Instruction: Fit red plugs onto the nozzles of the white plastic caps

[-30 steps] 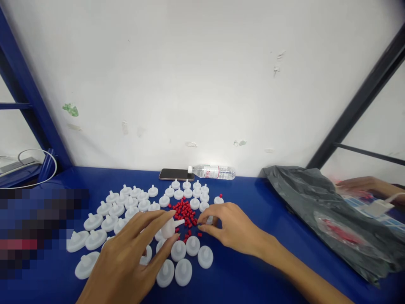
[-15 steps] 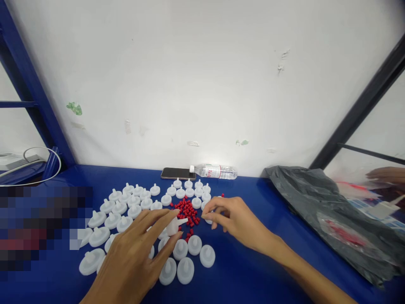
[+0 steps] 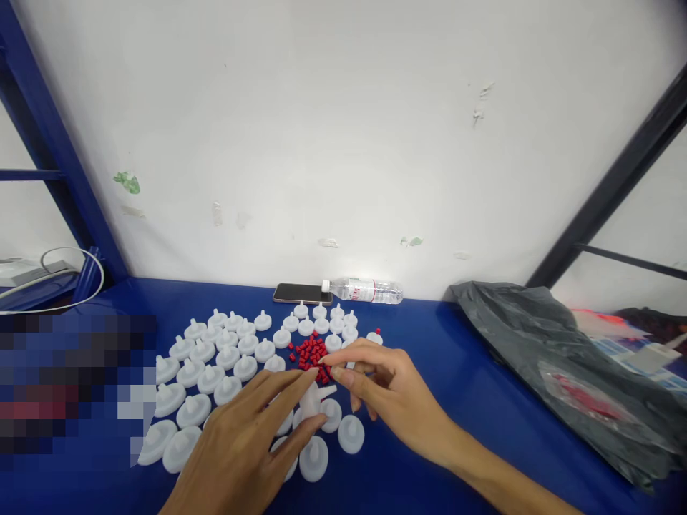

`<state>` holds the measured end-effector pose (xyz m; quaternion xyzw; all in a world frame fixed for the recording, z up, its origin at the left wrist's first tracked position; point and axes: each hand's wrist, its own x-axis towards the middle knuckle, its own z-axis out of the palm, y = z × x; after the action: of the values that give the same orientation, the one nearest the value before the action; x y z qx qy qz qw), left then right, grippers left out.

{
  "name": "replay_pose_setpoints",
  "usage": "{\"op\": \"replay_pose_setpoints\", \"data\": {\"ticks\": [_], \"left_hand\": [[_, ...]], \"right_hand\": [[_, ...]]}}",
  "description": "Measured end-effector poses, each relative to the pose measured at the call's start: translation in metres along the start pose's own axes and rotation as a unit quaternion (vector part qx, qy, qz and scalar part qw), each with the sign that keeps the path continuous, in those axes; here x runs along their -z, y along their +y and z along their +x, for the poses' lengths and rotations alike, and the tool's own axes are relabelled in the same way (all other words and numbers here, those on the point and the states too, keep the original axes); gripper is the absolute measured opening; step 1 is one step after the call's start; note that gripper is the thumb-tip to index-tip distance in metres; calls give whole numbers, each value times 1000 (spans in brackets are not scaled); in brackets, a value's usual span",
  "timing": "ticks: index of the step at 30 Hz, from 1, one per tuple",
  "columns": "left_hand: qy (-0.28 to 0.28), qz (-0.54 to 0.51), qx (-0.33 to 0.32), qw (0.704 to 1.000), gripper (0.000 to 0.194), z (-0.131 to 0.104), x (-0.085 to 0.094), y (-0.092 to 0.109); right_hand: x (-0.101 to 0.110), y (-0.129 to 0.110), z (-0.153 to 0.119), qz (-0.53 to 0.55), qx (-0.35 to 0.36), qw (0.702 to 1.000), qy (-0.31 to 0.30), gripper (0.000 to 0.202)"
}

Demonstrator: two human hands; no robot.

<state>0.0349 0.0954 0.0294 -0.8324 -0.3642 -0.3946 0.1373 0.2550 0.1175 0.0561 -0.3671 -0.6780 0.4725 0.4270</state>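
My left hand (image 3: 244,447) holds a white plastic cap (image 3: 313,398) on its side between fingertips, its spout pointing right. My right hand (image 3: 376,386) is just to the right of that spout, thumb and forefinger pinched together on a small red plug (image 3: 327,370) at the spout's tip. A pile of small red plugs (image 3: 310,352) lies on the blue table (image 3: 418,458) just behind my fingers. Many white caps (image 3: 225,357) stand spout-up in rows to the left and in front of the pile.
A phone (image 3: 301,293) and a lying water bottle (image 3: 365,291) rest against the white wall. A grey plastic bag (image 3: 558,357) with red pieces inside covers the right side. A white cable (image 3: 64,282) loops at the far left.
My right hand moved left from the pile to the held cap's spout with fingers pinched. My left hand shifted slightly right with the cap. A person's hand at far right has left the view.
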Motion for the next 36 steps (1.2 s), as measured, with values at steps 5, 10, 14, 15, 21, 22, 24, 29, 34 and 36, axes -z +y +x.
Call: {"op": "replay_pose_setpoints", "data": {"ticks": [5, 10, 14, 15, 21, 22, 24, 29, 34, 36], "left_hand": [[5, -8, 17, 1000, 35, -1, -2, 1], [6, -13, 26, 1000, 38, -1, -1, 1], [17, -11, 35, 999, 36, -1, 0, 1], [19, -11, 38, 999, 36, -1, 0, 2], [2, -14, 24, 1000, 35, -1, -2, 2], [2, -13, 20, 1000, 34, -2, -2, 2], [10, -13, 16, 1000, 32, -2, -2, 2], [24, -8, 30, 999, 33, -2, 0, 3], [32, -3, 17, 999, 31, -3, -1, 4], [34, 0, 11, 999, 31, -2, 0, 3]], "right_hand": [[0, 2, 0, 15, -9, 1000, -15, 19], [-1, 8, 2, 61, -35, 997, 8, 25], [-3, 9, 2, 76, -45, 996, 28, 24], [-3, 9, 2, 79, -46, 995, 31, 23], [-5, 9, -1, 92, -31, 994, 46, 17], [-6, 8, -1, 94, -29, 994, 46, 16], [-7, 8, -2, 97, -30, 994, 45, 15], [-8, 4, -3, 91, -20, 994, 63, 14], [-8, 5, -5, 75, -18, 996, 53, 12], [-7, 8, -5, 86, -27, 995, 32, 13]]}}
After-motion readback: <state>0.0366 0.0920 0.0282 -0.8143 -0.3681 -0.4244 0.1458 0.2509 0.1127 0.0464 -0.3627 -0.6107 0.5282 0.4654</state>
